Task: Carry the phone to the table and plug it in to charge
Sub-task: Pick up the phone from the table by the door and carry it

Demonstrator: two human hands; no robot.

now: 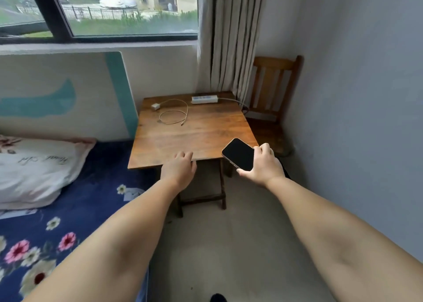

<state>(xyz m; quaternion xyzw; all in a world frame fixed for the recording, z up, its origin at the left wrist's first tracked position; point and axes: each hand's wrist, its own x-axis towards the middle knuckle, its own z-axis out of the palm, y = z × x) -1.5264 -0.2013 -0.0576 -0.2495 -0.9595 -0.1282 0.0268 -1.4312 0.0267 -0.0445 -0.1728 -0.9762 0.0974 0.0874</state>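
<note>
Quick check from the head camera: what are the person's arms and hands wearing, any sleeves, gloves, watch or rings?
Nothing worn that I can see. Both forearms are bare up to the frame edge, with no sleeves in view. The left hand and right hand have no gloves, and neither wrist shows a watch or band. No rings are visible on the fingers.

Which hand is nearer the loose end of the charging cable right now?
Left. The left hand rests at the table's near edge, almost straight below the cable end. The right hand, holding the phone, is off toward the near right corner.
</note>
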